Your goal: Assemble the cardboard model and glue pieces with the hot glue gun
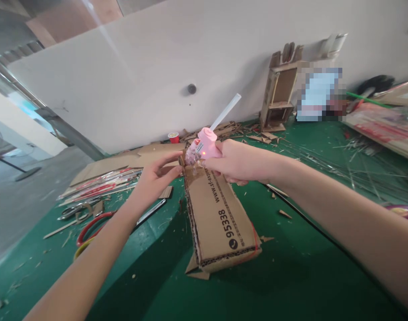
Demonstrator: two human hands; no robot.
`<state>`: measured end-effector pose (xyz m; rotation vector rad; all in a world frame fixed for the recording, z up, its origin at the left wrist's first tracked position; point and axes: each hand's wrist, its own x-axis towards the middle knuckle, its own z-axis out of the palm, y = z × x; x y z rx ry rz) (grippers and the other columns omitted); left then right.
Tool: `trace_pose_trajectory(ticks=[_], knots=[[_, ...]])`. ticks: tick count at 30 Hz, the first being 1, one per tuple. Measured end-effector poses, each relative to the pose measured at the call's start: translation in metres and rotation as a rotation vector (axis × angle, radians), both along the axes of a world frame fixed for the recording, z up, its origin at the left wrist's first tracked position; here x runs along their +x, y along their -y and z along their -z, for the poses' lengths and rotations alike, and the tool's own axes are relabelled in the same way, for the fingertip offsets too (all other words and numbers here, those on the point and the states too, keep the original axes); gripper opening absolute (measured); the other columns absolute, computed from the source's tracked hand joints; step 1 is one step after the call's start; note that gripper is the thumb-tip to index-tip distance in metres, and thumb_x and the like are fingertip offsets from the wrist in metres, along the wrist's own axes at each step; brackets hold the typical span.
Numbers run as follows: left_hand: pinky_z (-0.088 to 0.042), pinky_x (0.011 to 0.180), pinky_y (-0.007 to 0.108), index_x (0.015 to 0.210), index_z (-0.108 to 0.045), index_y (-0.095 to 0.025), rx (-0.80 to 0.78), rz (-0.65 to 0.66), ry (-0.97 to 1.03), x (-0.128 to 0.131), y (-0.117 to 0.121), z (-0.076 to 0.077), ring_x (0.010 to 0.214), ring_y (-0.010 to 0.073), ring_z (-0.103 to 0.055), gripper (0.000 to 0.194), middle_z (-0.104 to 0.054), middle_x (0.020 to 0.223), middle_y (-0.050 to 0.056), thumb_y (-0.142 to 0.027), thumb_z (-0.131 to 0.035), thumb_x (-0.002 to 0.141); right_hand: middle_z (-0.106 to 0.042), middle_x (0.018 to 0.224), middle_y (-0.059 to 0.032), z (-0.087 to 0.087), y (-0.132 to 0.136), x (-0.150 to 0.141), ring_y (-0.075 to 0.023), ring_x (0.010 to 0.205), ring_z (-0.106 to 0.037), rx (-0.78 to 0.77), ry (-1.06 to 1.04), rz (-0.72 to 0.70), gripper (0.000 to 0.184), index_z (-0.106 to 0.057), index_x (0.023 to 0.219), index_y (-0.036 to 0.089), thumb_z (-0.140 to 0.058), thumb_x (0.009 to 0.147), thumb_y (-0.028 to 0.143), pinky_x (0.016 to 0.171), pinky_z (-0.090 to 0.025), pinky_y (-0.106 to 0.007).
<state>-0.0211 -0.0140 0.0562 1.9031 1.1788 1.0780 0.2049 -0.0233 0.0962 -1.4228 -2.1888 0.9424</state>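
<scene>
My right hand [229, 160] is wrapped round a pink hot glue gun [209, 141], with a clear glue stick [226, 110] jutting from its back end. A small light glows on the gun. Its nozzle points down at the far end of a long cardboard box [214, 214] printed with black lettering. At that same end, my left hand [159, 176] pinches a small cardboard piece [181, 164] standing along the box's left edge. The exact contact of the nozzle is hidden.
Scissors with red handles [95, 227], a utility knife [152, 210] and packs of sticks [100, 185] lie to the left. A small cardboard shelf [280, 91] stands by the wall at the back right. Cardboard scraps [220, 129] and a red cup [173, 137] sit along the back.
</scene>
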Motion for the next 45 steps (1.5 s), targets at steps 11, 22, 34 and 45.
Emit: trace_pose_trajectory(ticks=[11,22,34,45], knots=[[-0.05,0.095,0.04,0.119,-0.06,-0.023,0.01,0.031,-0.012,-0.003,-0.002,0.002,0.105,0.0245,-0.064,0.04,-0.069,0.113,0.005,-0.039,-0.063,0.083,-0.043,0.042,0.0048,-0.001,0.003,0.003,-0.0064,0.032,-0.035,-0.077,-0.084,-0.011,0.033,-0.05,0.063,0.019,-0.05,0.084,0.044,0.035,-0.027,-0.022],[-0.049,0.097,0.044,0.122,-0.059,-0.025,0.017,-0.01,-0.014,-0.005,-0.005,0.007,0.1,0.0236,-0.065,0.042,-0.063,0.124,0.006,-0.041,-0.062,0.083,-0.04,0.037,0.0046,-0.004,0.005,0.006,-0.0059,0.032,-0.034,-0.072,-0.046,-0.049,0.041,-0.04,0.054,0.02,-0.048,0.085,0.046,0.035,-0.027,-0.021],[-0.053,0.091,0.042,0.121,-0.06,-0.024,0.047,-0.001,0.024,-0.008,-0.01,0.012,0.096,0.0213,-0.066,0.041,-0.059,0.128,0.007,-0.039,-0.062,0.084,-0.039,0.04,0.0045,-0.008,0.008,0.006,-0.0054,0.033,-0.032,-0.11,-0.022,-0.062,0.044,-0.034,0.054,0.021,-0.047,0.086,0.047,0.037,-0.028,-0.021],[-0.055,0.088,0.04,0.121,-0.059,-0.026,0.081,-0.035,-0.027,-0.008,-0.009,0.012,0.091,0.0194,-0.067,0.039,-0.06,0.126,0.005,-0.04,-0.061,0.085,-0.037,0.04,0.0054,-0.007,0.007,0.01,-0.0065,0.033,-0.031,-0.187,-0.069,-0.058,0.025,-0.053,0.065,0.019,-0.051,0.082,0.037,0.035,-0.024,-0.022]])
